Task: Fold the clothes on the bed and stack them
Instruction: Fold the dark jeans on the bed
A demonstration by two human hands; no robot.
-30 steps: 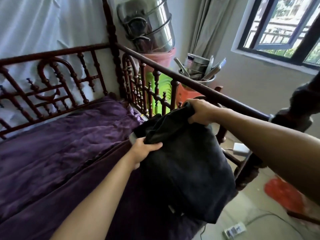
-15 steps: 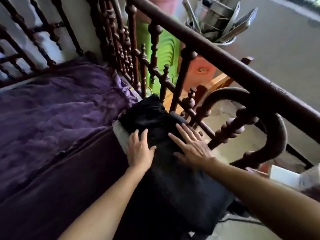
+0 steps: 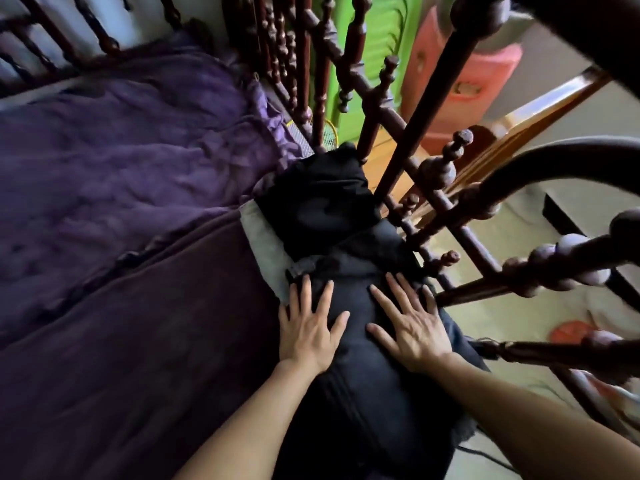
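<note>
Left hand (image 3: 309,332): fingers spread flat, pressing the dark garment (image 3: 363,393).
Right hand (image 3: 414,332): likewise pressing flat.
Bed (image 3: 121,341): carrying the pile.

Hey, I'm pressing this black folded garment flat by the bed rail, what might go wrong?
The black folded garment under your left hand and right hand lies at the bed's edge beside the carved wooden rail; its near end seems to overhang, so it might slide to the floor.

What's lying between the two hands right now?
Head view: only bare black garment between the left hand and right hand, both pressing flat on it.
</note>
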